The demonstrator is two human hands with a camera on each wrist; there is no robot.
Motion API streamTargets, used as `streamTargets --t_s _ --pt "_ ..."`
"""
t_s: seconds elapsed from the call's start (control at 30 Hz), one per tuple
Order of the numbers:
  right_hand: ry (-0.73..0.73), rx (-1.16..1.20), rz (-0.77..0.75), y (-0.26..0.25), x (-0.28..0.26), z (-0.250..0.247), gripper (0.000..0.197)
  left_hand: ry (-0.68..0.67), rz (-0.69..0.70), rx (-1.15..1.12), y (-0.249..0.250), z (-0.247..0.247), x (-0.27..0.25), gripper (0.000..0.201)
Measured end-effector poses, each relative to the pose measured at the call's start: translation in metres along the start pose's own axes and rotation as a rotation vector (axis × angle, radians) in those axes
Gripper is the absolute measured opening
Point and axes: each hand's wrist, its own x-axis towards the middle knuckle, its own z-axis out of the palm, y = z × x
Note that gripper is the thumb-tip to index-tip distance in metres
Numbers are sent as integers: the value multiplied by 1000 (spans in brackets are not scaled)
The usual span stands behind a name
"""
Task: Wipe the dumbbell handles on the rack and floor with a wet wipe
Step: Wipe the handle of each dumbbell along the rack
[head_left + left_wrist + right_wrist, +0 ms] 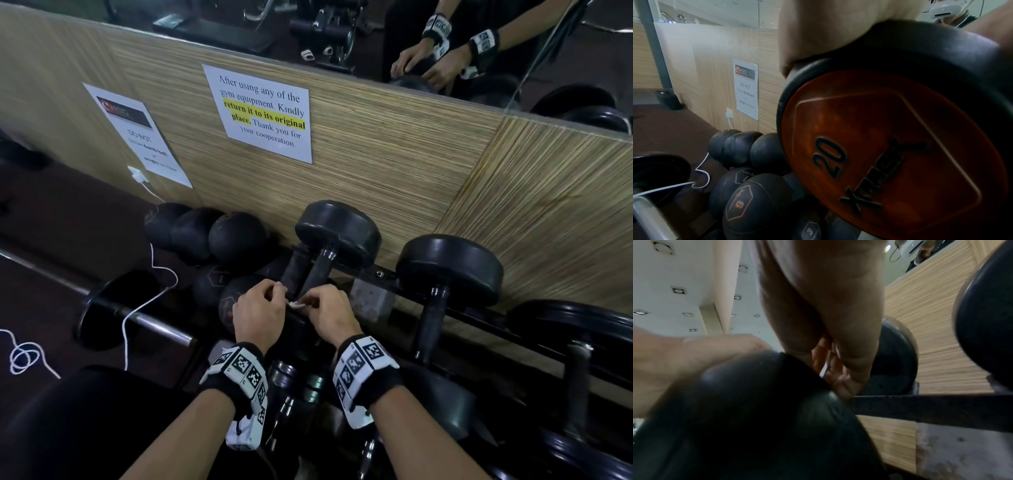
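A black dumbbell lies across the rack, its dark handle (315,274) running from the far head (337,233) toward me. Both wrists rest over its near head (756,418), whose orange "20" end cap (890,154) fills the left wrist view. Just above the near end of the handle, a small crumpled white wet wipe (297,304) is pinched between my left hand (279,296) and my right hand (313,301). All the fingers are curled in toward it. In the right wrist view the right fingers (838,378) curl down behind the near head, and the wipe is barely visible there.
A second black dumbbell (448,267) sits to the right on the rack rail (387,277). Several black medicine balls (236,236) are piled at the left against the wood-pattern wall (394,164). A barbell with a plate (116,308) and a white cable (150,301) lie on the floor.
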Motion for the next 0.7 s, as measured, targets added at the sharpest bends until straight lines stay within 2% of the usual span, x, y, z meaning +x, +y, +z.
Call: streamTargets --t_s 0.07,0.13,0.23,0.3,0.4,0.5,0.7 --pt "43 -27 81 9 -3 -3 6 1 -8 -14 0 0 1 25" --pt "97 -8 201 16 -2 2 15 5 -13 -17 1 0 1 25" --pt "101 143 384 17 11 13 19 14 -23 -18 2 0 0 25" --pt "90 232 439 16 19 18 21 17 -34 -14 3 0 -1 25" --pt "13 283 423 22 28 23 16 15 -42 -30 4 0 -2 23" --pt "19 296 385 25 18 18 14 10 -45 -28 3 0 -1 23" --pt "91 182 108 18 -13 -2 12 11 -27 -15 3 -1 -1 23"
